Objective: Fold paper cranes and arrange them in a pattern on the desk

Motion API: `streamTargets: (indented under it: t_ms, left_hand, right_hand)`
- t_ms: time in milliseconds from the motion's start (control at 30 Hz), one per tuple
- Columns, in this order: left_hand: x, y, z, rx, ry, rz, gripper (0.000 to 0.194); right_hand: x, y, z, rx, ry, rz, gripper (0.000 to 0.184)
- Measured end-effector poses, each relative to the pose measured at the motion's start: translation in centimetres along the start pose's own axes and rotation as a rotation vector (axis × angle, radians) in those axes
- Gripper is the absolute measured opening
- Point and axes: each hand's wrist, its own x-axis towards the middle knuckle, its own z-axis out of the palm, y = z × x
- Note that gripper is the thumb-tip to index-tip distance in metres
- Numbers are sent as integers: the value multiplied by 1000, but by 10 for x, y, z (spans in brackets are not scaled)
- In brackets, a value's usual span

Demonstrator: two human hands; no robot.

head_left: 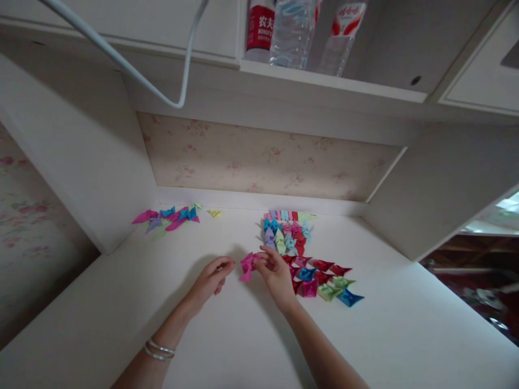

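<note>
My right hand (pixel 276 275) pinches a pink folded-paper crane (pixel 247 265) between thumb and fingertips, just above the white desktop (pixel 227 346). To the left of the crane, my left hand (pixel 213 278) is loosely curled with a gap between its fingers and nothing visible in it. Its fingertips point at the crane without touching it. Beside and beneath my right hand lie rows of red, blue, pink and green folded-paper pieces (pixel 322 277). Behind it stands a tighter block of small cranes (pixel 284 240) in several colours. My right hand covers part of the rows.
A loose pile of folded paper (pixel 168 218) lies at the back left, with a yellow piece (pixel 214 213) to its right. Plastic bottles (pixel 292 35) stand on the shelf (pixel 336 86) overhead. A pale bent rod (pixel 121 62) hangs at upper left. Side panels (pixel 454 178) flank the desk.
</note>
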Motion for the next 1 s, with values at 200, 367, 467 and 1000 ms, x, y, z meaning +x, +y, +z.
streamTargets:
  t_ms: [200, 367, 467, 1000]
  left_hand:
    - [-11, 2, 7, 101, -118, 26, 51]
    - [-14, 4, 14, 173, -207, -10, 45]
    - [-12, 3, 17, 208, -261, -10, 37]
    - [-10, -5, 14, 266, -242, 23, 20]
  right_hand:
    - [-22, 8, -12, -9, -4, 83, 47]
    - [-27, 9, -11, -33, -6, 79, 48]
    - [-27, 7, -11, 10, 16, 108, 50]
    - [-28, 16, -7, 105, 45, 58, 42]
